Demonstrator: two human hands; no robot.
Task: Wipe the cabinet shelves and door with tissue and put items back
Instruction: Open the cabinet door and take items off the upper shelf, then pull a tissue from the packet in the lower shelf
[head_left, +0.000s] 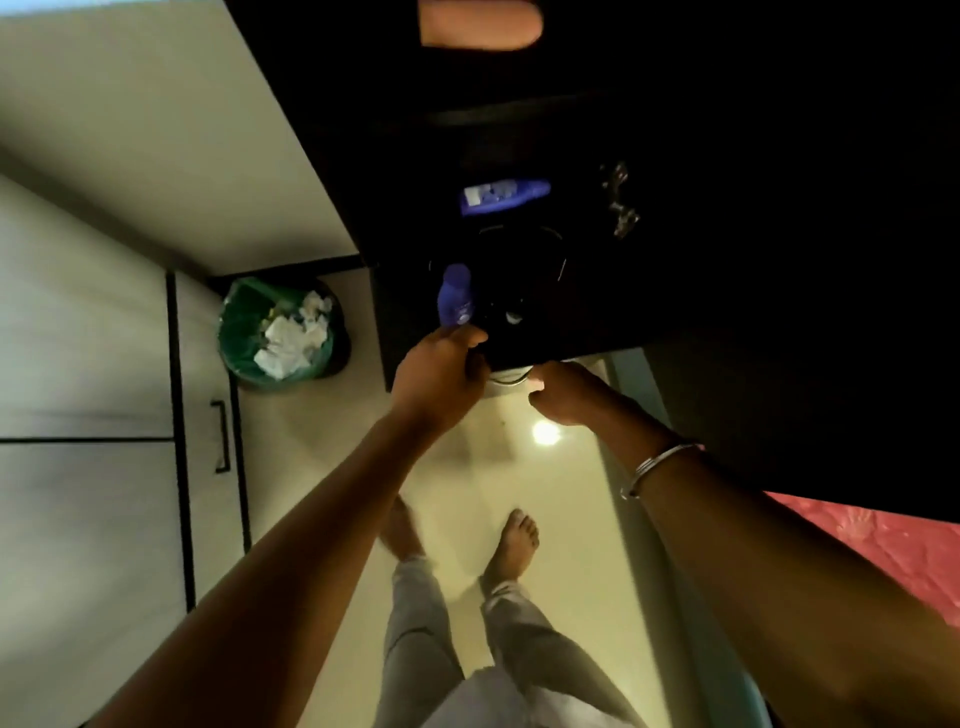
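- Landmark: dark cabinet shelf (571, 291), seen from above, very dim inside.
- Left hand (441, 374) sits at the shelf's front edge, fingers wrapped round the base of an upright blue bottle (456, 296); bottle stands on the shelf just inside that edge.
- Right hand (563, 392) is just below the shelf's front edge, fingers curled against something white (506, 387) tucked under the edge. Prob. tissue or a container, can't tell which, and can't tell if it's truly gripped.
- Silver bangle (657, 467) on the right wrist, nearer the camera than the shelf.
- Second blue bottle (501, 195) lies on its side deeper in the shelf, behind the upright one, apart from it.
- Betw. the two bottles: dark round shapes, too dim to name.
- Metal hinge (618, 200) glints to the right of the lying bottle.
- Green bin (280, 327) on the floor, left of the shelf, w/ crumpled white tissue (293, 338) piled in it.
- Bare feet on pale floor below the shelf; red cloth (883, 551) at the right edge.
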